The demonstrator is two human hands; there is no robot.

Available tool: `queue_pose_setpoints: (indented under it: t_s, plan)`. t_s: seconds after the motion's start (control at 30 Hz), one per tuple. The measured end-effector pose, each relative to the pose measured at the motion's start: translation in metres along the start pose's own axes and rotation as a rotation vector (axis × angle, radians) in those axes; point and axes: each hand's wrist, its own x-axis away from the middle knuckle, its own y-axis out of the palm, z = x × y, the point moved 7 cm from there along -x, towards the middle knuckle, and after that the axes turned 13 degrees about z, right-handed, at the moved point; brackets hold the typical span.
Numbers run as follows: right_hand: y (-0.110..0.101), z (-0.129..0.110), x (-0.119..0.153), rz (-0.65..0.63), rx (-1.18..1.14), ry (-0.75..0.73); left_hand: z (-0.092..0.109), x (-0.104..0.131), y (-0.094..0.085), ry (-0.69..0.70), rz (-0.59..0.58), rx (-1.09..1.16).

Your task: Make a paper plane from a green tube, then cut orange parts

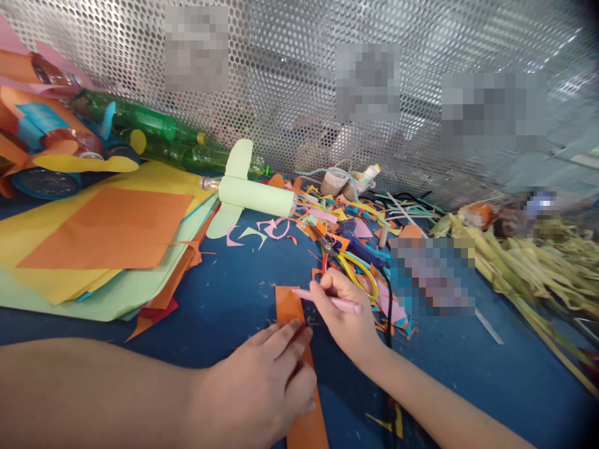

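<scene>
A narrow orange paper strip (306, 399) lies lengthwise on the blue table. My left hand (262, 380) presses on it from the left, fingers laid over its surface, holding nothing. In my right hand (349, 318) is a pink pen (322, 300), pinched between thumb and fingers. Its tip is at the strip's far right corner; whether it touches the paper I cannot tell. Just beyond that hand lie scissors (358, 273) with yellow and red handles. Farther off, a small plastic bottle wrapped in light green paper (257, 196) with two wing-shaped pieces rests on its side.
Coloured paper sheets (107, 231) are stacked at left. Green plastic bottles (150, 125) lie behind them against a perforated metal screen (290, 68). Paper scraps (337, 215) are heaped mid-table. Dry corn husks (515, 268) spread on the right, and a black cable (389, 349) runs near my right wrist.
</scene>
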Motion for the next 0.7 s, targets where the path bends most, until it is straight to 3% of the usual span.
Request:
queue_pose_setpoints:
  t_s: [0.7]
  plan:
    - [-0.011, 0.0, -0.003, 0.068, 0.042, -0.032, 0.0, -0.003, -0.005, 0.022, 0.006, 0.016]
